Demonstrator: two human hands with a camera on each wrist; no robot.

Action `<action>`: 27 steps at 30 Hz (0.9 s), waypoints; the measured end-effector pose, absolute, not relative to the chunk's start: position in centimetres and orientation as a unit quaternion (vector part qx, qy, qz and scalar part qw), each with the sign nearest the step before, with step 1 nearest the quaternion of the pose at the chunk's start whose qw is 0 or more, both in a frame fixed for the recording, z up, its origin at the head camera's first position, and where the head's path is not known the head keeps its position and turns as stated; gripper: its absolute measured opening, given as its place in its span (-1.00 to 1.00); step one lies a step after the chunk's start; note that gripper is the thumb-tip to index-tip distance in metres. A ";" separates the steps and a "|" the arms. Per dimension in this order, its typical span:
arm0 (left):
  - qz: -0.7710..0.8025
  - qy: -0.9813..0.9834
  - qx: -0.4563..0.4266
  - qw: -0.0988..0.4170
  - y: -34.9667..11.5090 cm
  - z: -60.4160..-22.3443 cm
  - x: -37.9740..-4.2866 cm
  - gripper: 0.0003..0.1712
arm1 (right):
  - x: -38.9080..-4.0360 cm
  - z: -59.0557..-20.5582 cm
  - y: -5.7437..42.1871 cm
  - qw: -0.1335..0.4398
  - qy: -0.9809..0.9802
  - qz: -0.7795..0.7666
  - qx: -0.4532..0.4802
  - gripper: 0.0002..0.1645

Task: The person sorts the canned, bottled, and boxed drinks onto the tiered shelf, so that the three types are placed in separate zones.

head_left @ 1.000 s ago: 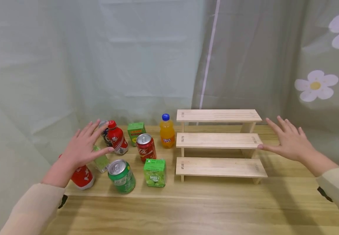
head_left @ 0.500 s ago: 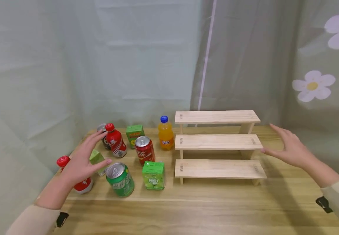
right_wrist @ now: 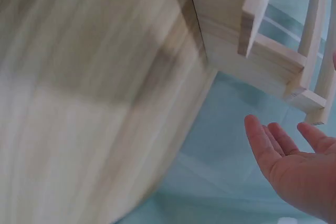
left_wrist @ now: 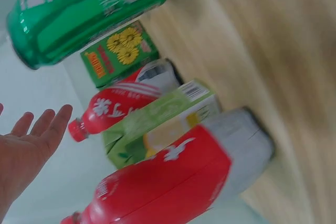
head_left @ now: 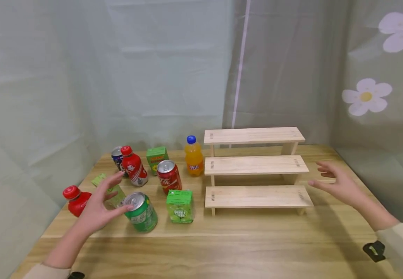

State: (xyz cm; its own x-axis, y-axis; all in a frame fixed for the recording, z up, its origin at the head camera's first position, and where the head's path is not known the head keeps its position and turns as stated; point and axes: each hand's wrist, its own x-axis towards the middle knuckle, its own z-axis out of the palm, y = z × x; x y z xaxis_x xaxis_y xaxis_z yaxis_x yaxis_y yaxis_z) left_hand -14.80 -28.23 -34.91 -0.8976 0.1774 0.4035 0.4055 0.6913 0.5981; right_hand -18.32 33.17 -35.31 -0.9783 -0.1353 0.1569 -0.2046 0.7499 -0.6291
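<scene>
My left hand [head_left: 98, 211] hovers at the left with thumb and fingers spread apart. Its thumb overlaps the green drink can [head_left: 142, 217] in the head view, and nothing is in its grasp. Beside it are a red bottle [head_left: 77, 201], partly hidden by the hand, and a light green juice carton [left_wrist: 163, 124]. On the right, my right hand [head_left: 342, 188] is held in the air, fingers loosely bent and holding nothing. Nearest to that hand is the right end of a three-step wooden rack [head_left: 257, 197].
Farther back stand another red bottle [head_left: 134, 168], a dark can [head_left: 117, 157], a green carton [head_left: 157, 157] and an orange soda bottle [head_left: 194, 159]. A red cola can [head_left: 169, 178] and a green drink carton [head_left: 180, 207] stand left of the rack. Curtains enclose the wooden table [head_left: 222, 248].
The left hand has come lower and toward the green can, its fingers drawing in. My right hand has dropped a little and its fingers have bent. The head view has shifted slightly.
</scene>
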 end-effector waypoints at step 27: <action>-0.482 -0.861 -0.151 0.066 -29.0 -39.3 -15.1 0.07 | -17.9 -39.6 32.6 -0.076 -0.861 0.501 0.035 -0.19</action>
State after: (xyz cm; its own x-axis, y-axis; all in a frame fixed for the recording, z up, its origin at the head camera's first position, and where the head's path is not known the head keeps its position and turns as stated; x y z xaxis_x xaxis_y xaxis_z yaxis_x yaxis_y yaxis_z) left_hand -15.08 -28.97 -39.35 -0.9456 0.1970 0.2589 0.3237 0.4898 0.8095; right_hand -17.85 32.62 -39.56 -0.9862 -0.1354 -0.0957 0.0162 0.4955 -0.8684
